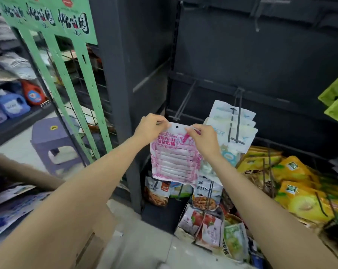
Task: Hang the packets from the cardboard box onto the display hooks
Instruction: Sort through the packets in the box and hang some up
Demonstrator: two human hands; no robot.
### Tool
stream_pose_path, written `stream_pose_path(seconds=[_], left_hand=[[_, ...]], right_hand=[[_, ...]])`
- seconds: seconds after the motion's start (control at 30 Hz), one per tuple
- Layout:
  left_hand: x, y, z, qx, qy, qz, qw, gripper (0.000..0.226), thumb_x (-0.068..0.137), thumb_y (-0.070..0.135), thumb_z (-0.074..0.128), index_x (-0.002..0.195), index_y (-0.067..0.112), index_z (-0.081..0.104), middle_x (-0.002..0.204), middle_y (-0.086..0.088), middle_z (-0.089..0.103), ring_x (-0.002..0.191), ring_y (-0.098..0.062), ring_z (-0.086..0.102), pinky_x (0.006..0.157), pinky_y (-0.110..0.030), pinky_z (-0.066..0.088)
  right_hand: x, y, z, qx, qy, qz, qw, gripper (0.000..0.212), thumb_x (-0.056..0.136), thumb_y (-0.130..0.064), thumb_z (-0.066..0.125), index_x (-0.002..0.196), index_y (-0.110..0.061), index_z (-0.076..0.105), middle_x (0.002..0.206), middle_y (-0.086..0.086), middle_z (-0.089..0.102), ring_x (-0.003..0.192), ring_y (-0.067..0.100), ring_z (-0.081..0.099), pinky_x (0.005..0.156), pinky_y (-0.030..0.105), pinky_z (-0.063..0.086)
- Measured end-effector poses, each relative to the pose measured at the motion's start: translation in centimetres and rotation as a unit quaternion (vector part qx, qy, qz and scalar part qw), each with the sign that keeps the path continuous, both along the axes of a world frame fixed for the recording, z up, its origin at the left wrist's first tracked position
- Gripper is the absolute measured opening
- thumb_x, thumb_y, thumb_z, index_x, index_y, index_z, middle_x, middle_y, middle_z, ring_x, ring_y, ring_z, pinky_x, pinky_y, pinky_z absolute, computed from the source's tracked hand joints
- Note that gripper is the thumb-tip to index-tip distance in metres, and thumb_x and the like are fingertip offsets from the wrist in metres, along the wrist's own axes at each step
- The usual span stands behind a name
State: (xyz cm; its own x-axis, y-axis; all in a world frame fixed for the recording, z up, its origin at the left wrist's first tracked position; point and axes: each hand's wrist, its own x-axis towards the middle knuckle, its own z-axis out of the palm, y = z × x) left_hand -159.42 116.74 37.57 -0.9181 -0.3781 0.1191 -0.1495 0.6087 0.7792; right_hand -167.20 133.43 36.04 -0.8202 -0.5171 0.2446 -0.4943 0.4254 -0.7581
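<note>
A pink and white packet (174, 158) hangs upright between both hands, its hang hole at the top centre. My left hand (149, 127) pinches the packet's top left corner. My right hand (203, 138) pinches its top right corner. The packet's hole sits just below the tip of a bare black display hook (184, 101) on the dark back panel. To the right, another hook (238, 117) carries a few white packets (234, 123). The cardboard box (94, 226) is at the lower left, with blue and white packets (14, 206) inside.
More packets hang on lower hooks: yellow ones (292, 183) at right, snack bags (205, 197) below centre. A green display rack (67, 78) and a purple stool (53, 140) stand at left. Detergent bottles (18, 101) sit on a far left shelf. Green bags (337, 98) hang at right.
</note>
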Motion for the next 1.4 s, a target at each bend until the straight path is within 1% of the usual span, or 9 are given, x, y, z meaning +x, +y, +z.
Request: stream_pose_path(seconds=[0.13, 0.27, 0.43, 0.57, 0.7, 0.87, 1.13, 1.23, 1.4], left_hand=[[-2.0, -0.5, -0.5, -0.008, 0.017, 0.034, 0.999, 0.015, 0.090, 0.019, 0.061, 0.093, 0.009, 0.073, 0.087, 0.003, 0.069, 0.089, -0.010, 0.063, 0.074, -0.014, 0.042], [-3.4, -1.0, -1.0, -0.023, 0.011, 0.055, 0.998, 0.012, 0.088, 0.015, 0.064, 0.093, 0.016, 0.074, 0.091, 0.001, 0.071, 0.092, -0.016, 0.065, 0.085, -0.035, 0.050], [-4.6, -1.4, -2.1, -0.003, 0.003, 0.056, 0.998, 0.013, 0.086, 0.012, 0.065, 0.087, 0.022, 0.074, 0.086, 0.007, 0.069, 0.096, -0.017, 0.065, 0.089, -0.042, 0.051], [-6.8, -2.0, -2.0, -0.018, -0.001, 0.055, 0.998, 0.013, 0.090, 0.021, 0.061, 0.085, 0.024, 0.073, 0.091, 0.004, 0.072, 0.093, -0.016, 0.066, 0.088, -0.043, 0.052], [-10.1, -2.2, 0.0, -0.059, -0.046, 0.056, 0.996, 0.014, 0.092, 0.029, 0.059, 0.093, 0.022, 0.072, 0.095, 0.000, 0.071, 0.092, -0.018, 0.065, 0.090, -0.041, 0.050], [-13.5, -2.3, 1.8, -0.166, -0.094, 0.059, 0.980, 0.021, 0.097, 0.023, 0.049, 0.104, 0.023, 0.069, 0.103, -0.003, 0.069, 0.096, -0.022, 0.062, 0.088, -0.036, 0.046], [-16.6, -2.8, 2.3, -0.187, -0.122, 0.044, 0.974, 0.027, 0.097, 0.012, 0.045, 0.110, 0.020, 0.068, 0.107, -0.007, 0.066, 0.095, -0.024, 0.061, 0.073, -0.033, 0.048], [-16.6, -2.8, 2.5, -0.198, -0.105, 0.046, 0.973, 0.027, 0.097, 0.012, 0.045, 0.115, 0.017, 0.065, 0.114, -0.008, 0.065, 0.101, -0.024, 0.061, 0.079, -0.034, 0.049], [-14.7, -3.3, 3.7, -0.251, -0.046, 0.057, 0.965, 0.032, 0.095, 0.004, 0.045, 0.120, 0.017, 0.061, 0.124, -0.009, 0.057, 0.111, -0.025, 0.055, 0.079, -0.034, 0.045]], right_hand=[[-1.3, -1.1, -0.5, -0.021, -0.012, -0.017, 1.000, 0.034, 0.095, -0.026, 0.054, 0.069, -0.008, 0.067, 0.069, 0.000, 0.065, 0.065, 0.008, 0.055, 0.064, 0.022, 0.038], [-2.1, -1.8, -0.9, -0.028, -0.010, -0.027, 0.999, 0.035, 0.095, -0.025, 0.052, 0.069, -0.007, 0.067, 0.069, 0.001, 0.066, 0.064, 0.009, 0.055, 0.062, 0.019, 0.036], [-3.2, -2.2, -1.1, 0.015, -0.011, -0.045, 0.999, 0.033, 0.095, -0.026, 0.051, 0.074, -0.012, 0.070, 0.076, -0.002, 0.067, 0.071, 0.009, 0.058, 0.069, 0.026, 0.042], [-4.6, -3.0, -0.1, 0.092, 0.070, -0.076, 0.990, 0.022, 0.093, -0.008, 0.050, 0.103, -0.018, 0.067, 0.090, 0.001, 0.071, 0.083, 0.020, 0.065, 0.071, 0.036, 0.053], [-6.4, -4.3, 2.1, 0.245, 0.111, -0.093, 0.959, 0.028, 0.086, 0.010, 0.039, 0.101, -0.008, 0.055, 0.098, 0.015, 0.064, 0.088, 0.035, 0.060, 0.066, 0.038, 0.046], [-9.1, -6.1, 4.9, 0.386, 0.111, -0.071, 0.913, 0.024, 0.083, 0.011, 0.050, 0.102, -0.004, 0.053, 0.107, 0.016, 0.058, 0.100, 0.034, 0.059, 0.071, 0.036, 0.041], [-13.0, -6.3, 5.9, 0.369, 0.102, -0.083, 0.920, 0.026, 0.079, 0.015, 0.046, 0.069, -0.007, 0.038, 0.087, 0.014, 0.051, 0.085, 0.033, 0.054, 0.069, 0.035, 0.039], [-13.5, -6.5, 5.6, 0.328, 0.065, -0.082, 0.939, 0.017, 0.083, 0.011, 0.045, 0.086, -0.002, 0.056, 0.092, 0.016, 0.058, 0.079, 0.031, 0.053, 0.068, 0.035, 0.043], [-12.2, -6.4, 6.4, 0.174, 0.056, -0.066, 0.981, 0.031, 0.092, -0.006, 0.051, 0.122, -0.011, 0.061, 0.119, 0.013, 0.064, 0.110, 0.029, 0.059, 0.094, 0.039, 0.049]])
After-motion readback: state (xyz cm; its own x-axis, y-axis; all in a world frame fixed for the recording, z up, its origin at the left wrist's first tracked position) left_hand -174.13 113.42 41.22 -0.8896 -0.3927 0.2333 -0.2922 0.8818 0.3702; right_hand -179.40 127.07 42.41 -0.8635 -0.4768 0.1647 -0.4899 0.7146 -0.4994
